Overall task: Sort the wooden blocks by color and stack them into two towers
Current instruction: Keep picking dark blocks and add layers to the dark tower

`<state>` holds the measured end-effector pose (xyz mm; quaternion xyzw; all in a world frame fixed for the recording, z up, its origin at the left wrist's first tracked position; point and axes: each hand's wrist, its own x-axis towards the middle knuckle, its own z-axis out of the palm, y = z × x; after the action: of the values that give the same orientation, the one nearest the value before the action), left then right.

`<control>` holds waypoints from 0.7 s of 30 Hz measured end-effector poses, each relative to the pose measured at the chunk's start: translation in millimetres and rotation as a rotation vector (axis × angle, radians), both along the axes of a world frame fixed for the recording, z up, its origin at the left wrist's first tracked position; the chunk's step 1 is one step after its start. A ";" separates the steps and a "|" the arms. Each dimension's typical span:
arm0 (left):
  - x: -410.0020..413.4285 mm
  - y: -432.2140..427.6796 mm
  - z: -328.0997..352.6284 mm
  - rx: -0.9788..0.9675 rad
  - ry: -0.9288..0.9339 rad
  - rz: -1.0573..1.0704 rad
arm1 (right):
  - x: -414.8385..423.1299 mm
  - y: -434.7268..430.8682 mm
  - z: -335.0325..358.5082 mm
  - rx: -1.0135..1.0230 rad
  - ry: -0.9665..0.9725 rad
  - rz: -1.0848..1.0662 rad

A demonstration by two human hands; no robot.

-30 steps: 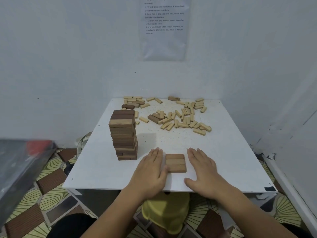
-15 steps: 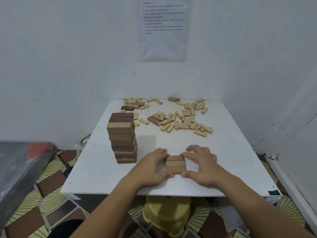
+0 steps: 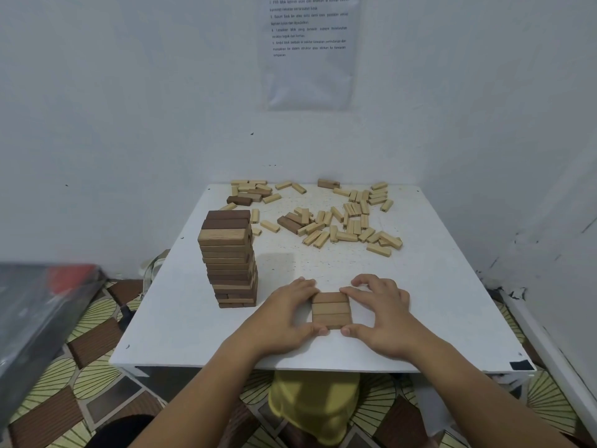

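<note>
Three brown blocks point(image 3: 330, 310) lie side by side as one flat row near the front edge of the white table point(image 3: 436, 302). My left hand point(image 3: 287, 313) grips the row's left side, thumb at the near corner and fingers at the far corner. My right hand point(image 3: 379, 313) grips the right side the same way. A tall tower of brown blocks point(image 3: 229, 258) stands to the left of my hands. Many loose light blocks point(image 3: 342, 223) with a few dark ones among them lie scattered at the back of the table.
White walls close in behind and to the right of the table; a printed sheet point(image 3: 310, 43) hangs on the back wall. A grey box with a red patch point(image 3: 35, 305) sits at the left. A yellow object point(image 3: 315, 405) is under the table's front edge.
Both hands went from lying flat beside the three-block row to curling round its two sides, thumbs at the near corners.
</note>
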<state>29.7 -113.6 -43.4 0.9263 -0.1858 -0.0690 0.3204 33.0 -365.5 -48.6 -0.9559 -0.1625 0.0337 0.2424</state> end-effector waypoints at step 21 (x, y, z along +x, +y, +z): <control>-16.7 -13.5 63.3 0.116 -0.058 -0.044 | -21.4 -12.2 57.0 0.051 -0.035 0.102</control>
<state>13.1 -127.1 19.8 0.9406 -0.2110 -0.0599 0.2592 11.6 -377.7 8.4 -0.9403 -0.2162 0.0250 0.2616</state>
